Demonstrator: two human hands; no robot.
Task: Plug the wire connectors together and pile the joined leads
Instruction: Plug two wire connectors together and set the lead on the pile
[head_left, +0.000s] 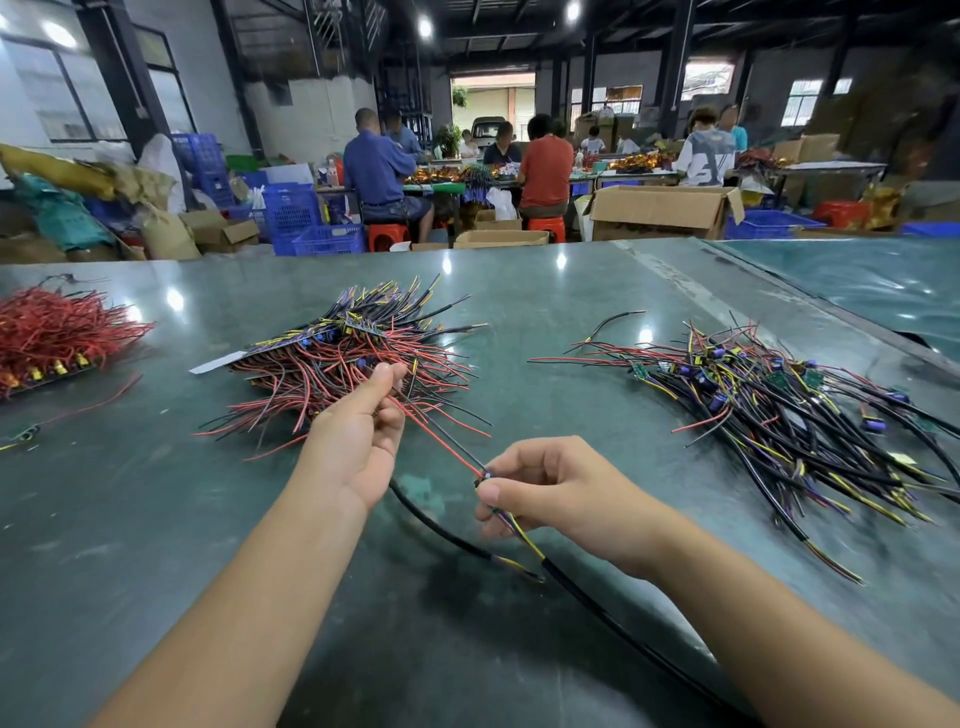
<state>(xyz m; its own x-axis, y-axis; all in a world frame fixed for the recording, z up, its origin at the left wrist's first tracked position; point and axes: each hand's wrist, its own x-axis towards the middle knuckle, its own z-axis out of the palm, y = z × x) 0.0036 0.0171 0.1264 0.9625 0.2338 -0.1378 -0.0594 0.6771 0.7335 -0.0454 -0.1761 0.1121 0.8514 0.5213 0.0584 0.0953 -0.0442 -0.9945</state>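
My left hand (363, 431) pinches the far ends of a red and a black wire (441, 441) just in front of a stacked pile of red and black leads (353, 353). Those wires run down to a small connector part (485, 480) that my right hand (540, 483) pinches between thumb and fingers. A black sheathed cable (587, 592) with yellow and dark cores hangs from the right hand toward me, and a second black cable (441, 530) curves across the table beneath both hands. A looser pile of black, yellow and red leads (779, 410) with small boards lies at the right.
A bundle of red wires (57, 332) on a strip lies at the table's left edge. The green table (156, 519) is shiny, with a raised seam (831, 306) at the far right. Several people sit at benches beyond, among cardboard boxes (660, 210) and blue crates (311, 218).
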